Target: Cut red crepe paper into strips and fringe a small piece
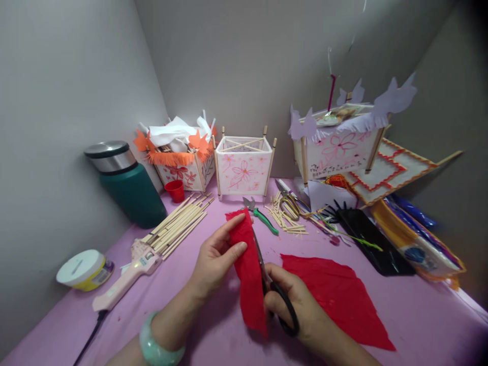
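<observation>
A folded strip of red crepe paper (249,290) hangs upright from my left hand (219,251), pinched near its top between thumb and fingers. My right hand (293,300) grips black-handled scissors (286,310), its fingers through the loops. The scissor blades point up and away along the strip's right edge; whether they are biting into the paper I cannot tell. Flat on the table to the right lies a larger sheet of red crepe paper (339,297). Green-handled cutting pliers (263,218) rest just beyond the strip.
Thin wooden sticks (183,223) and a pink glue gun (127,282) lie left, near a green bottle (131,190) and a white-lidded tub (86,269). Behind stand decorated paper lanterns (244,173). On the right are short stick pieces (285,218) and a black phone-like slab (375,244).
</observation>
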Available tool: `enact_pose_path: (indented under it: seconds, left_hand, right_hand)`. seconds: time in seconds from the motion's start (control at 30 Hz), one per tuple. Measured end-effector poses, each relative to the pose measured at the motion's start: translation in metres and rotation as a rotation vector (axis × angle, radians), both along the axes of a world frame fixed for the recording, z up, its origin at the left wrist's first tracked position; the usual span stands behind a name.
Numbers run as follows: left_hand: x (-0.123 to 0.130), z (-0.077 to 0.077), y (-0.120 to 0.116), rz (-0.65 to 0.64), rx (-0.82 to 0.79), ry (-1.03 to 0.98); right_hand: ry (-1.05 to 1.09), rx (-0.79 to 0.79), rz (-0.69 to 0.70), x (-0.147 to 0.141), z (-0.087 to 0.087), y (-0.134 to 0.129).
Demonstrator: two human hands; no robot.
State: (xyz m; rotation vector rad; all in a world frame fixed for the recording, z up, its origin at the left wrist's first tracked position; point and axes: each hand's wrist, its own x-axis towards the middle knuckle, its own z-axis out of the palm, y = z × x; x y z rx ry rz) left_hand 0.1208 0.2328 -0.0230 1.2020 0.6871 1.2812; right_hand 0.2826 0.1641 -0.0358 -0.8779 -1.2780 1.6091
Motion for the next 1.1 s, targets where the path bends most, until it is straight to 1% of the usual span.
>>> enact_pose_path:
  seconds: [0.2, 0.37, 0.53, 0.83, 1.0, 1.1]
  left_hand:
    - [0.0028, 0.0009, -0.0036, -0.012, -0.008, 0.013]
    - [0.0052, -0.0018, -0.0055, -0.034, -0.007, 0.024]
    - [0.0064, -0.0048, -0.0054, -0.038, 0.002, -0.003]
    - [0.006, -0.0053, -0.0055, -0.048, 0.004, -0.007]
    - [0.0044, -0.0057, -0.0057, 0.008, 0.009, 0.015]
    - [0.0037, -0.0054, -0.0056, 0.009, -0.018, 0.041]
  right_hand:
    - [0.019, 0.073, 0.012, 0.0016, 0.0059, 0.0002]
    - [0.03, 0.056, 0.029, 0.003, 0.0043, -0.0014]
    - [0.049, 0.058, 0.01, 0.0031, 0.0046, -0.0024]
    - [0.029, -0.009, -0.019, 0.0022, -0.0018, -0.0012]
    - [0.02, -0.01, -0.029, 0.0011, -0.0004, -0.0005]
    - [0.023, -0.002, -0.012, 0.0011, -0.0016, -0.0013]
